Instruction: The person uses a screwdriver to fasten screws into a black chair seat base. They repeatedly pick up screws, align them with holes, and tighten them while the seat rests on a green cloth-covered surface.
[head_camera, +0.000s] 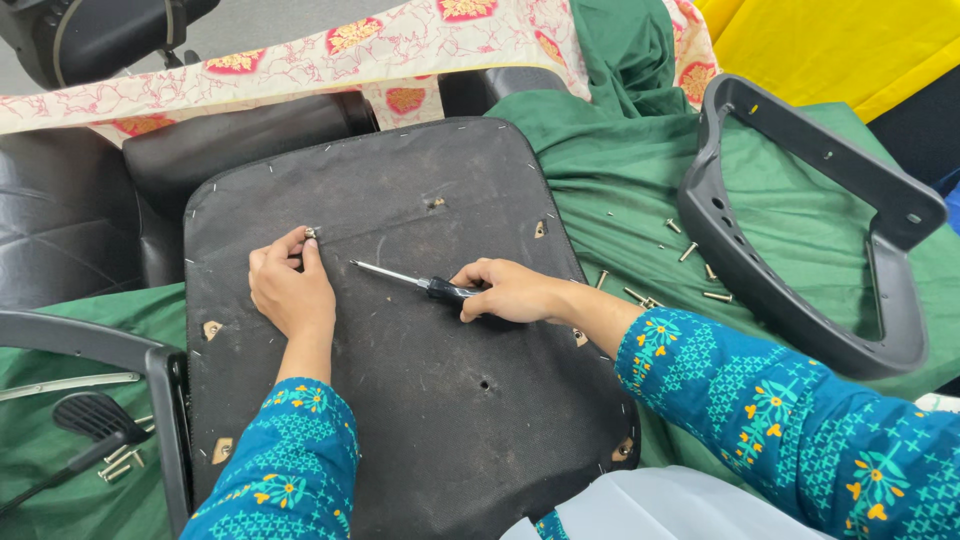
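While the camera looks straight down, a black seat base (420, 330) lies upside down at the centre of the view, its fabric underside stapled round the rim and pierced by several bolt holes. The left hand (290, 290) rests on the base toward nine o'clock, its thumb and forefinger pinched tight on a small screw (311, 232) at the fingertips, which sits against the fabric. The right hand (512, 290), just right of centre, is closed round the black handle of a screwdriver (405, 279); the grip is a full fist hold, and the slim metal shaft lies almost flat on the base, pointing toward ten o'clock, its tip near but apart from the left hand. Both arms wear teal sleeves (790, 420) with a yellow and green flower print, entering from six and four o'clock.

Round the base spreads a green cloth (620, 190). On it, at three o'clock, several loose bolts (640, 296) lie scattered, just beside a black plastic armrest (800, 220) shaped as a closed loop. At eight o'clock a second armrest (120, 350) shows in part, with more bolts (118, 465) and a black lever near it. At ten o'clock is black leather padding (70, 210). At twelve o'clock runs a white cloth with pink and orange flowers (330, 50), and at one o'clock a yellow cloth (840, 40).
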